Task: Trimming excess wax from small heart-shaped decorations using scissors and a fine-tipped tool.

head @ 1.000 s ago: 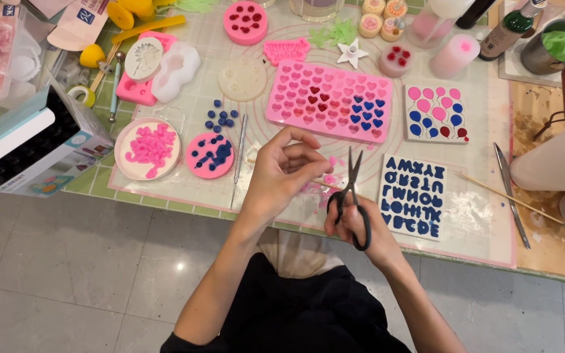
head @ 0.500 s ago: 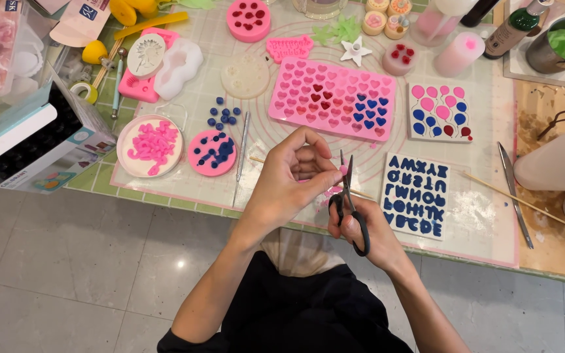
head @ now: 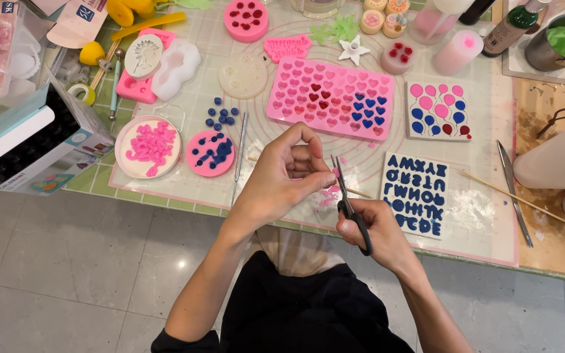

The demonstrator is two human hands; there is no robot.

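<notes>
I am gripping black-handled scissors in my right hand, while my left hand is pinching a small pink piece just left of the blades. Beyond the scissors, the heart mould is sitting mostly filled; trimming looks unfinished.

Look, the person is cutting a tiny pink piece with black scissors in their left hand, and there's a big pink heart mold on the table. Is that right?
Almost. The black scissors are in the right hand, not the left. The left hand pinches the tiny pink piece at the blades. The head view shows this, with the big pink heart mold lying on the table beyond.
</notes>
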